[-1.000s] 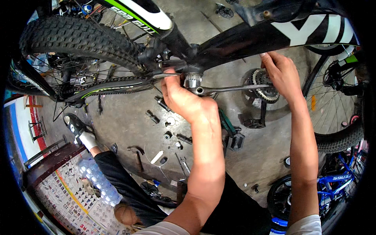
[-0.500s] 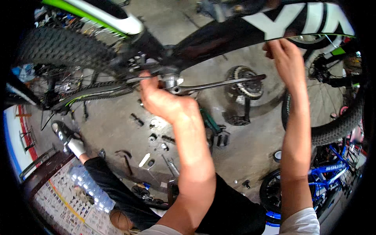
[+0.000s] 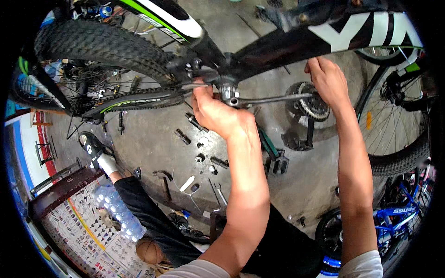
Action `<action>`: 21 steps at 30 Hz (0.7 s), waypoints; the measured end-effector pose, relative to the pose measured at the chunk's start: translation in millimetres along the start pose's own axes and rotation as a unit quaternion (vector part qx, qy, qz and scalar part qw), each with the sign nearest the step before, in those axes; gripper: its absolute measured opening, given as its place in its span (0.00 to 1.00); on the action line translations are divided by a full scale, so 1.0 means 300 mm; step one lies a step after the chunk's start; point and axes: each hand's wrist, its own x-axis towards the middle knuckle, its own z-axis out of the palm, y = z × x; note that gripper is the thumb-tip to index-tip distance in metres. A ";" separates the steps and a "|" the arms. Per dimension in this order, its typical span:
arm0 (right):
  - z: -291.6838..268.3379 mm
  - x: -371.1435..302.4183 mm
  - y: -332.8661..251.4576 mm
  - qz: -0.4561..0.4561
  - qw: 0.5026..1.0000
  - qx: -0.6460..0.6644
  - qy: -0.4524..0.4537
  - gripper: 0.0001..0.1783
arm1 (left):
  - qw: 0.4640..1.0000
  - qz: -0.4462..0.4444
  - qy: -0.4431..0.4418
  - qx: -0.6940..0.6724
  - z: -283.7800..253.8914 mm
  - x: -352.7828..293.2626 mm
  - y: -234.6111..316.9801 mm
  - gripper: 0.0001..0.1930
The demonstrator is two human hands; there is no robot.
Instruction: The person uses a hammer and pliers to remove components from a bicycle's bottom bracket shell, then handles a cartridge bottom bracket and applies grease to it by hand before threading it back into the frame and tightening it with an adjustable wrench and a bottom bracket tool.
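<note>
A black bicycle frame (image 3: 273, 48) stretches across the upper part of the view. At its bottom bracket sits a silver socket (image 3: 226, 91) on a long-handled wrench (image 3: 264, 99), whose handle points right. My left hand (image 3: 218, 113) is closed beside the socket, fingers curled up toward a thin flat metal edge; what they grip is hidden. My right hand (image 3: 330, 83) is loosely curled, just above the wrench handle's far end. I see nothing in its fingers, and cannot tell whether it touches the handle. A removed crankset with chainring (image 3: 309, 105) lies on the floor below.
A hammer (image 3: 165, 184), spanners (image 3: 219, 193), a pedal (image 3: 278, 163) and several sockets (image 3: 183, 135) lie on the concrete floor. A knobby rear tyre (image 3: 102, 46) is at upper left, a blue bicycle (image 3: 394, 215) at lower right. Packed water bottles (image 3: 121, 211) and a basketball (image 3: 149, 251) are lower left.
My right hand has come down from the frame tube toward the end of the wrench handle. My left hand stays by the bottom bracket. The whole view has shifted, with the bicycle further right.
</note>
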 end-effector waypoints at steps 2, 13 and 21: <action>-0.050 0.024 0.044 -0.028 0.999 -0.018 0.015 0.27 | 1.000 -0.008 -0.009 -0.005 0.004 0.002 -0.005 0.17; 0.039 0.061 0.048 -0.052 0.994 -0.038 0.087 0.28 | 1.000 -0.004 -0.002 -0.021 0.037 -0.016 0.020 0.15; 0.014 0.164 0.229 -0.197 0.959 -0.165 0.121 0.24 | 1.000 -0.015 -0.013 -0.024 0.012 0.005 0.042 0.10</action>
